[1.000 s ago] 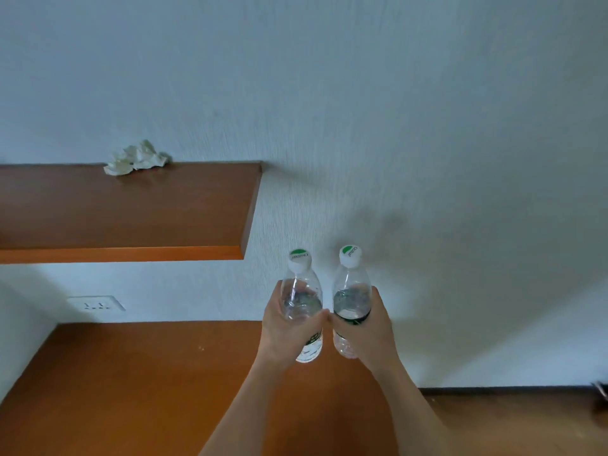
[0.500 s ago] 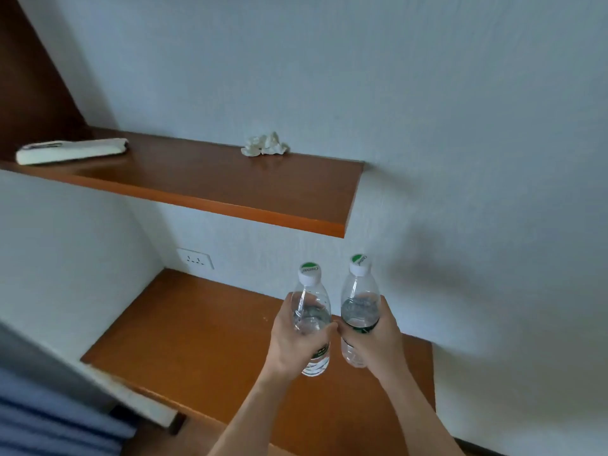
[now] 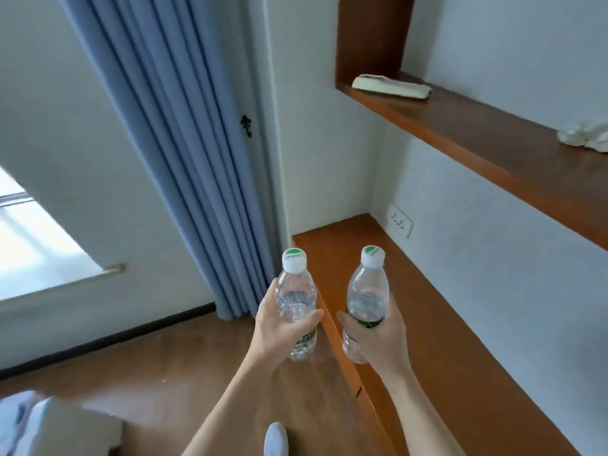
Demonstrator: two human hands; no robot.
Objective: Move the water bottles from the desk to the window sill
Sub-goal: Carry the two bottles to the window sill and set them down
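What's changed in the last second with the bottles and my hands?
The view swung left: curtain and window appeared, desk slid right. The left bottle drew away from the right bottle and now appears past the desk edge, over the floor. Unchanged: left hand and right hand each grip one, upright, capped.

Open floor [image 3: 158, 373] toward window sill [image 3: 65, 286], curtain [image 3: 204, 192] beside desk [image 3: 427, 324] end, shelf [image 3: 477, 136] overhanging desk

Soft, even daylight from window [image 3: 33, 245] at left, pane blown out white. Walls bright, no hard shadows; wall under shelf [image 3: 493, 149] slightly dimmer. Mild motion blur overall, worst in lower-left corner. Water bottles [image 3: 297, 301] mid-frame sharpest. Wide-angle distortion: curtain [image 3: 184, 166] and wall edges lean, splay outward.
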